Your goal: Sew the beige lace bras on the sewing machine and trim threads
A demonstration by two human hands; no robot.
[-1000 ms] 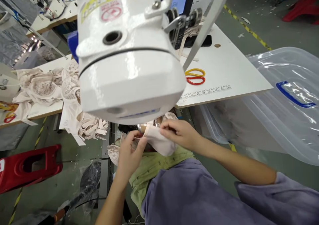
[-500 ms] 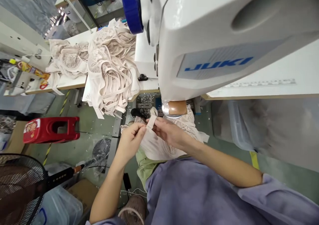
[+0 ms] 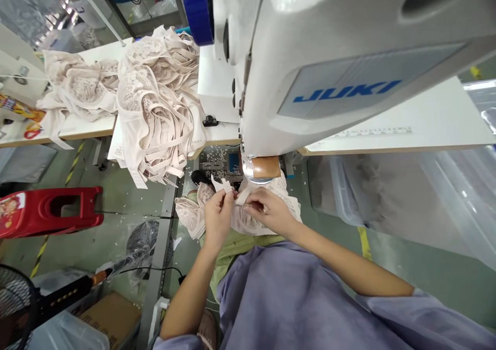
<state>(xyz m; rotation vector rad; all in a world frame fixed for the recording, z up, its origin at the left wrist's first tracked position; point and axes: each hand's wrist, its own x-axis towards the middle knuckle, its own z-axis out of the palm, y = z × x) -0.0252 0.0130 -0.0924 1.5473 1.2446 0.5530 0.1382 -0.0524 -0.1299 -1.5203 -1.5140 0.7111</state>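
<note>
A beige lace bra lies across my lap, below the front of the sewing machine head. My left hand pinches a pale piece of its band between thumb and fingers, the ragged end standing up above the fingertips. Close by on the right, my right hand has its fingers curled round a beige strap of the same bra. The strap runs between both hands, beneath the machine's rounded metal end. My fingers hide part of the band and strap.
Beige bras lie in a heap on the table at the left, with red-handled scissors farther left. A ruler scale runs along the right tabletop. A red stool and black fan stand at lower left.
My hands have moved apart a little, and the looped strap between them is now drawn lower toward the right hand. More of the lace cup shows at left. The view has shifted right.
</note>
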